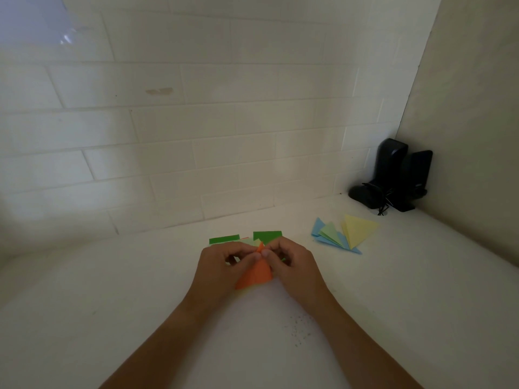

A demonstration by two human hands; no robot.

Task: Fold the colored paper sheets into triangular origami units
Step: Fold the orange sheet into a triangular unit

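Orange paper (257,272), folded to a point, held just above the white table (112,304) between left hand (222,265) and right hand (292,262), fingers of both pinching its tip. Behind, flat green sheets (266,236). Right, finished triangles (344,233). Corner: black speakers (393,175).

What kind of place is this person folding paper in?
Probably a home counter or desk tucked into a corner: a white worktop meets a white brick-pattern tiled wall, and small black speakers stand in the corner beside folded paper triangles.
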